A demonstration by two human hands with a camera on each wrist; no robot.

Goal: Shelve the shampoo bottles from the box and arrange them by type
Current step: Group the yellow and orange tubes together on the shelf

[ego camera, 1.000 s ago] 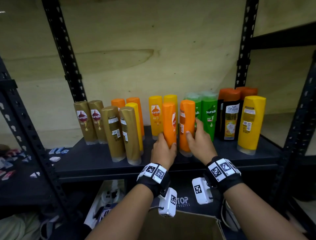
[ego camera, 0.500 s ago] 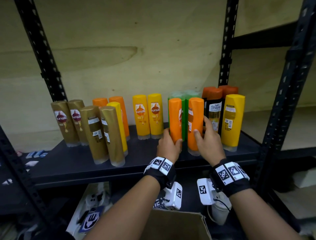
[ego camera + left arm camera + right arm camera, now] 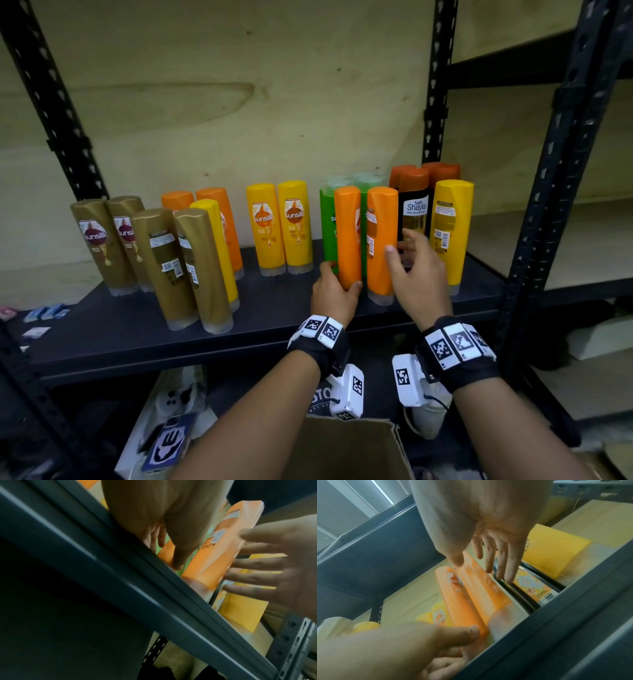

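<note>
Slid rightward since a second ago: two orange bottles, then in front of the yellow pair at frame centre, now parked in front of the green bottles (image 3: 328, 233) right of centre; means the pair stands among the wrong type and likely needs another move toward the orange ones at centre left.

Black shelf (image 3: 144, 329) spanning the lower middle of the head view, carrying everything; gold bottles (image 3: 150, 253) at left, orange bottles behind a yellow one (image 3: 219, 236) next, yellow pair (image 3: 279, 226) at centre, dark Shayla bottles (image 3: 416, 209) and a lone yellow bottle (image 3: 450, 226) at right; cardboard box (image 3: 346, 448) open at bottom centre, contents hidden.

Left orange bottle (image 3: 347, 236) upright, gripped low by the left hand (image 3: 334, 299), thumb and fingers curled round its base; right orange bottle (image 3: 381, 240) upright, just beside the first; right hand (image 3: 419, 281) spread, fingers straight, thumb tip near or on the bottle's side, no grip; contact too blurred in the wrist views to confirm.
</note>
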